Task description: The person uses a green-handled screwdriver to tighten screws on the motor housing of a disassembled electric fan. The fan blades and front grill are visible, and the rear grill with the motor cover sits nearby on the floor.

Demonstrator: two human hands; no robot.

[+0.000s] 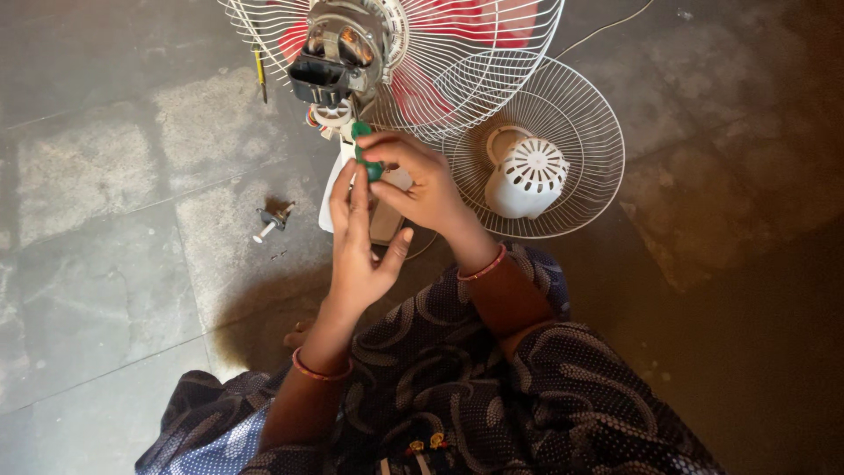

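Note:
My right hand [424,180] grips a green-handled screwdriver [363,151] that points up toward the exposed motor [338,48] of a dismantled fan. My left hand [359,239] is raised just below it, its fingertips touching the green handle and its palm open. The fan's white wire guard [492,35] with red blades behind it lies at the top. A white base part [332,189] shows under my hands, partly hidden.
A second wire guard [580,132] with a white domed motor cover [526,176] lies to the right. A small metal part [272,220] and a yellow-handled tool [260,75] lie on the stone floor at left. A cable [607,26] runs off at top right.

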